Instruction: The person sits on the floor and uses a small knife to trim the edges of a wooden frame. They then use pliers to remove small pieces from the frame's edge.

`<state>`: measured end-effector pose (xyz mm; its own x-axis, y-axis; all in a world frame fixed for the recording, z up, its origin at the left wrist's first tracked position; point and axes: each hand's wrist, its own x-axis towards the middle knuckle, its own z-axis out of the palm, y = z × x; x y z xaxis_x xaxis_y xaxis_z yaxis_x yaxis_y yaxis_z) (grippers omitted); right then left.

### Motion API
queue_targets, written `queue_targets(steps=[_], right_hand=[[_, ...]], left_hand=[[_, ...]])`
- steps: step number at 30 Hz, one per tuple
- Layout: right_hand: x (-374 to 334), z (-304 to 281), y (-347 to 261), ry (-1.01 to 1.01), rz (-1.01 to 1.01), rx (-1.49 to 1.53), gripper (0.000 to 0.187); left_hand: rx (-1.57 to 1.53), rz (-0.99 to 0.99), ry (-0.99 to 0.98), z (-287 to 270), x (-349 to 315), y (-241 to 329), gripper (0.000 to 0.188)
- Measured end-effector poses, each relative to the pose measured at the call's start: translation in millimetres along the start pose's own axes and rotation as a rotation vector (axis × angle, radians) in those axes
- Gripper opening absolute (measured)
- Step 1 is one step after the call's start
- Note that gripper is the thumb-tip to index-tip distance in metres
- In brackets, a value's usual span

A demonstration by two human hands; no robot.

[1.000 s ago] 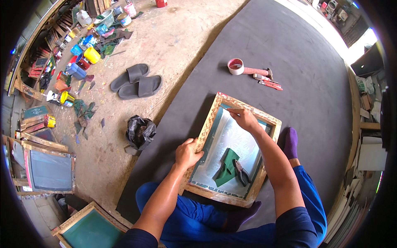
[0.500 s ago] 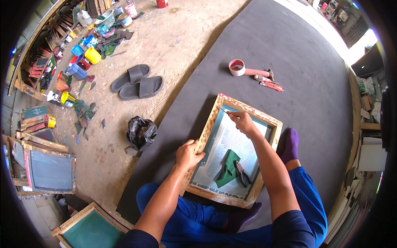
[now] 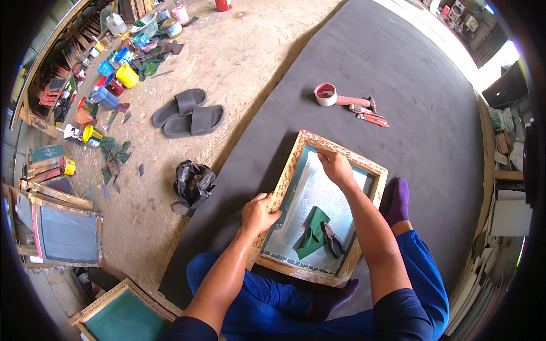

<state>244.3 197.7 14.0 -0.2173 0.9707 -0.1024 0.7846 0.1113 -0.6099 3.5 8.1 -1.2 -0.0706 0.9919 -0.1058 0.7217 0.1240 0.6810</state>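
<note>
A wooden-framed printing screen [image 3: 372,196] lies tilted across my lap, with a pale pattern on its teal-edged mesh. My left hand [image 3: 259,215] is closed round the frame's left side, thumb over the top. Close to the far inner edge, my right hand [image 3: 336,169] is closed in a pinch above the mesh; what its fingertips hold, if anything, is too small to make out. On the near half of the mesh rest a dark green piece of cloth [image 3: 311,237] and pliers with black handles [image 3: 334,244].
Beyond the screen, a tape roll [image 3: 326,95], a hammer [image 3: 351,100] and red cutters [image 3: 372,120] lie on the dark mat [image 3: 432,148]. To the left are a black plastic bag [image 3: 193,184], grey slides [image 3: 196,121], paint pots [image 3: 127,76] and other screens [image 3: 69,234].
My right hand has shifted slightly to the right along the frame's far inner edge, its fingers drawn in more. The left hand, cloth and pliers stay where they were.
</note>
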Motion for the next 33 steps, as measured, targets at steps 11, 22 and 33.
queue_targets(steps=[11, 22, 33], right_hand=[[3, -9, -1, -0.032, -0.049, -0.120, 0.032], [8, -2, 7, -0.008, -0.069, -0.074, 0.032], [29, -3, -9, -0.045, -0.028, -0.096, 0.031]], left_hand=[[-0.004, 0.002, -0.020, -1, 2, 1, 0.062], [-0.012, 0.050, 0.038, 1, 0, -2, 0.063], [-0.017, 0.057, 0.038, -1, 0, -1, 0.064]])
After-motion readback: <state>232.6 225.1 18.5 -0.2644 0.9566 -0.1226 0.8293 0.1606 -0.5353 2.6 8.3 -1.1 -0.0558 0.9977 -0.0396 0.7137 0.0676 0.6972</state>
